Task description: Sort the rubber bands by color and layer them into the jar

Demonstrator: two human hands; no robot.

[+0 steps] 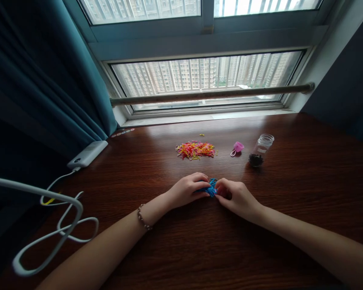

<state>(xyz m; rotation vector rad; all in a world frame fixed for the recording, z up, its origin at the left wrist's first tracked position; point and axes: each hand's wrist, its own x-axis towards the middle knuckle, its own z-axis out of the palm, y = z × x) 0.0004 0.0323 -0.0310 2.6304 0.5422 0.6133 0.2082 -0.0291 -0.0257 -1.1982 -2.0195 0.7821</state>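
A small bunch of blue bands (212, 188) lies between my two hands on the dark wooden table (181, 249). My left hand (190, 190), with a beaded bracelet on its wrist, has its fingers wrapped round the left part of the bunch. At the right side of the bunch, the fingers of my right hand (236, 197) are pinched together on the blue strands. Beyond my hands is a loose pile of pink, orange and yellow bands (196, 150).
A pink object with a loop (237, 148) and a tilted clear jar (261, 147) with dark contents stand at the back right. On the left are a white power bank (87, 154), coiled white cable (69, 231) and a blue curtain (78, 80). A metal bar crosses the window.
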